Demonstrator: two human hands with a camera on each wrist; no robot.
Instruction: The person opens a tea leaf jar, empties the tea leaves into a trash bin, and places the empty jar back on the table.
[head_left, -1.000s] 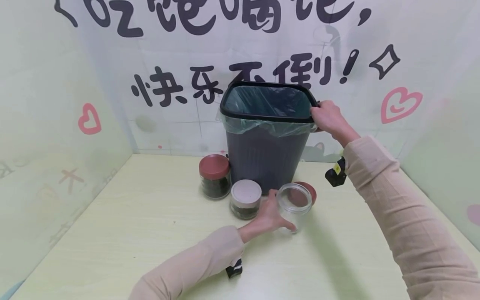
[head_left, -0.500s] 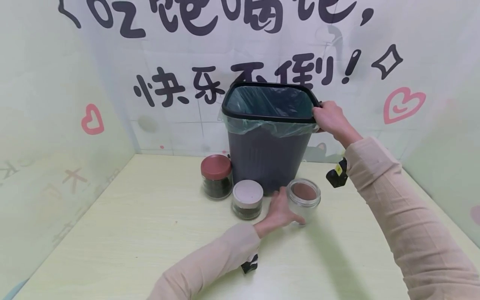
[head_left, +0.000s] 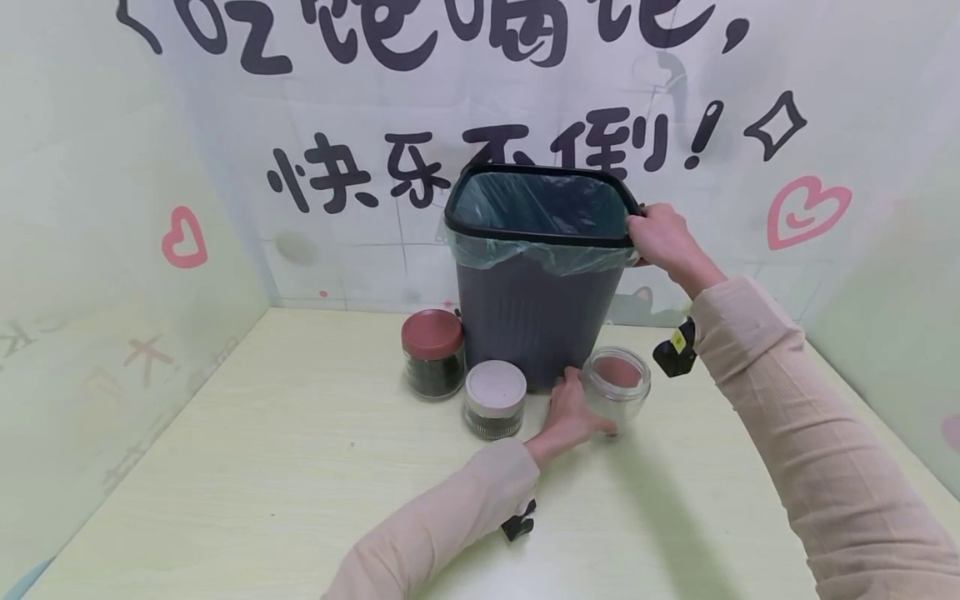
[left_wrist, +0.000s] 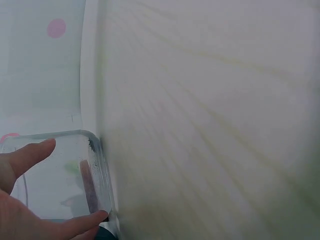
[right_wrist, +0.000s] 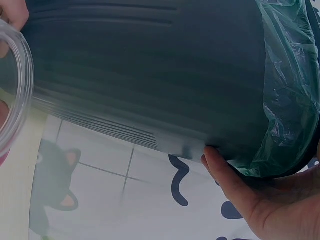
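Observation:
My left hand (head_left: pixel 567 417) holds an uncapped clear jar (head_left: pixel 628 404) by its sides, thumb in front and fingers behind, on the table by the bin's lower right. Nothing shows inside the jar. A reddish lid (head_left: pixel 618 372) is seen through the glass; whether it lies under or behind the jar I cannot tell. My right hand (head_left: pixel 663 239) grips the right rim of a dark grey trash bin (head_left: pixel 528 308), its thumb (right_wrist: pixel 225 175) against the outer wall in the right wrist view. A green bag (head_left: pixel 510 254) lines the bin, folded over its black rim.
A red-lidded jar (head_left: pixel 432 354) with dark contents stands at the bin's left. In front of the bin is a shorter jar (head_left: pixel 495 400) with a pale lid. Printed cloth walls (head_left: pixel 360 258) enclose the pale wooden table (head_left: pixel 247 467) at the back and sides.
My left hand has moved the clear jar right and slightly back, in front of the reddish lid that showed partly beside it before. The right hand stays on the bin's rim.

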